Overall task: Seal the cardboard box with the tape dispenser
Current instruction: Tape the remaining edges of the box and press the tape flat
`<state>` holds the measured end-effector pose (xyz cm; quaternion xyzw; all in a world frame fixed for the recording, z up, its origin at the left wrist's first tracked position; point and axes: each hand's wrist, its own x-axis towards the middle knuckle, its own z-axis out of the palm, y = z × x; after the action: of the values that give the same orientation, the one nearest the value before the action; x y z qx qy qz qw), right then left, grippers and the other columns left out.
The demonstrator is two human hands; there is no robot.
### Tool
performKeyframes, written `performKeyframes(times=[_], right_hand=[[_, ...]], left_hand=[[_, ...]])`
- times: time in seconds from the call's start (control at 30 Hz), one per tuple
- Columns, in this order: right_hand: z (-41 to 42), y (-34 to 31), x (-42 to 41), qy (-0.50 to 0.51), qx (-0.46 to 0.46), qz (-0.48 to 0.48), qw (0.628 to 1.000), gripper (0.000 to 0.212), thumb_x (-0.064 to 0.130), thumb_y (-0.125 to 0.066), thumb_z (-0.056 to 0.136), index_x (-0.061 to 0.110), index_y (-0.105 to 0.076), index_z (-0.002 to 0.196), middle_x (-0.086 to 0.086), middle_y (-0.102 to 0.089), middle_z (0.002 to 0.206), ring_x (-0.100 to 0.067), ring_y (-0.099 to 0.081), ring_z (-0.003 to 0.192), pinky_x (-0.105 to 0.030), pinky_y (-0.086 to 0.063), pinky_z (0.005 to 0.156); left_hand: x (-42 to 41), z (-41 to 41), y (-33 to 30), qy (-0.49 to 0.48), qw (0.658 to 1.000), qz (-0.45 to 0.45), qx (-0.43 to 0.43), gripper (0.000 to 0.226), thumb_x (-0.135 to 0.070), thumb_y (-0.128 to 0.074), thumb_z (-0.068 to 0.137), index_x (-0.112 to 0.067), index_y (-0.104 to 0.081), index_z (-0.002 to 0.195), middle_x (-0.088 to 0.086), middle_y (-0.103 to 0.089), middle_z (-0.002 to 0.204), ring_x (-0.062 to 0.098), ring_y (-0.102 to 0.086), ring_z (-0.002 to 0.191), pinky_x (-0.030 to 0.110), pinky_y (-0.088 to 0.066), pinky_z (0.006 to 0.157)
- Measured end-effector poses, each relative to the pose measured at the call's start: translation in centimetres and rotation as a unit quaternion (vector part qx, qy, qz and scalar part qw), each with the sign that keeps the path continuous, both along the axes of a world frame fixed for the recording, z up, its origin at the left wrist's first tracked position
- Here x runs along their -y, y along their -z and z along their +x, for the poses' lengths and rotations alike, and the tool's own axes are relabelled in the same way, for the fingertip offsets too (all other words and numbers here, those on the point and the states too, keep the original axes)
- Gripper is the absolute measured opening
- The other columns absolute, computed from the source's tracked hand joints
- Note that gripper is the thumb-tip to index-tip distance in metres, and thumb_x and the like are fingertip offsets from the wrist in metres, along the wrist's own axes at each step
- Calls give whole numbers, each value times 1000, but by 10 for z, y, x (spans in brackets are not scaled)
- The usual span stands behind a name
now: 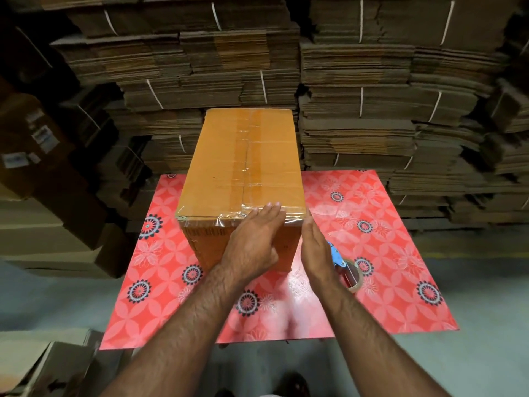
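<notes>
A closed orange-brown cardboard box (226,164) stands on a small table under a red flowered cloth (380,242). Clear tape runs along the box's top seam and across its near top edge. My left hand (252,242) lies flat with straight fingers on the near face, fingertips over the taped near edge. My right hand (315,250) is open with straight fingers beside the box's near right corner; I cannot tell whether it touches the box. The blue tape dispenser (343,267) with a roll of clear tape lies on the cloth just right of my right hand, partly hidden by it.
Tall stacks of flattened, tied cardboard (372,96) fill the wall behind the table. Brown cartons (51,196) are piled at the left, and an open carton (51,368) sits at the lower left. Grey floor (472,353) surrounds the table.
</notes>
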<state>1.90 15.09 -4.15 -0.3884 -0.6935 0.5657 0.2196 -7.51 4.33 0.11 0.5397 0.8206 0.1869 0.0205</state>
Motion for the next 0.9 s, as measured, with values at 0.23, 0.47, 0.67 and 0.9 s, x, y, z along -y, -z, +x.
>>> performKeyframes(times=[0.23,0.47,0.67,0.9], right_hand=[[-6,-28,-22,-46,33,233,971,56,37,-40,105,12,-30,154,-5,-31,158,-16,-26,147,-17,-19,114],[-13,14,-39,-160,23,408,899,56,27,-44,104,11,-26,155,-1,-13,162,-18,-12,151,-25,-16,121],[-8,8,-49,-195,101,480,849,64,47,-26,104,12,-19,157,-2,-12,164,-19,-4,152,-44,-15,122],[-42,-6,-13,-157,161,552,803,60,45,-32,103,11,-36,151,-6,-35,157,-20,-23,149,-43,-19,120]], left_hand=[[15,-8,-7,-18,998,58,33,81,-16,-53,69,-5,-43,149,11,-39,157,23,-30,149,34,-7,124],[27,-21,17,31,999,34,-28,86,-20,-54,66,-6,-41,150,11,-37,158,22,-31,148,37,-11,124],[30,-30,20,17,993,117,27,58,-29,-46,89,-8,-53,142,9,-48,150,19,-40,143,38,-22,123],[41,-67,18,-108,989,52,-88,59,-54,-26,99,-25,-56,140,5,-53,148,27,-45,140,51,-29,115]])
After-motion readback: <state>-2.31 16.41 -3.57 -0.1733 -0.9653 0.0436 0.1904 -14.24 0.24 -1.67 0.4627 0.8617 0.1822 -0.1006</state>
